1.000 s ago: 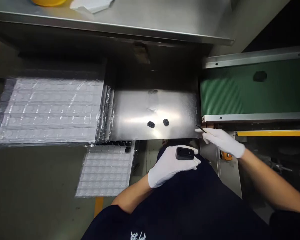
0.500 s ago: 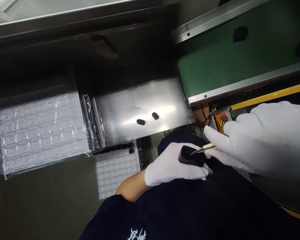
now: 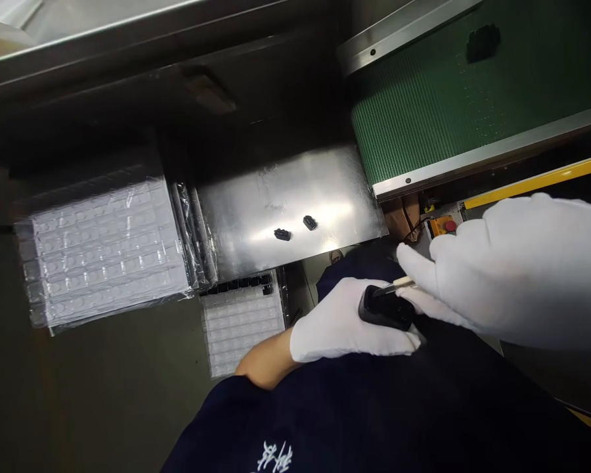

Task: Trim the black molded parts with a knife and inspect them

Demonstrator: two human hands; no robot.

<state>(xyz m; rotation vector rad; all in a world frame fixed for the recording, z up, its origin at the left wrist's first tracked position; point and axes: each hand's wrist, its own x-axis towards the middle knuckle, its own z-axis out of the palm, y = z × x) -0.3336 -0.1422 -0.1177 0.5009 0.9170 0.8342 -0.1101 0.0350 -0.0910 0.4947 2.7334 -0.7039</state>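
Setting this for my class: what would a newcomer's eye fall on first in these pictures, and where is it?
The white gloves stand out first: at lower right, the right hand holds a small blade to a black moulded part gripped in the left hand. Above runs a green conveyor belt; to the left, plastic-wrapped clear trays lie beside a shiny steel plate.

Here's the white-gloved left hand (image 3: 345, 322) clamping a black plastic part (image 3: 385, 307), right hand (image 3: 517, 276) touching a pointed tool (image 3: 393, 286) to it, just below the steel plate (image 3: 285, 203)!

black plastic part (image 3: 385, 308) in left hand (image 3: 342, 322)
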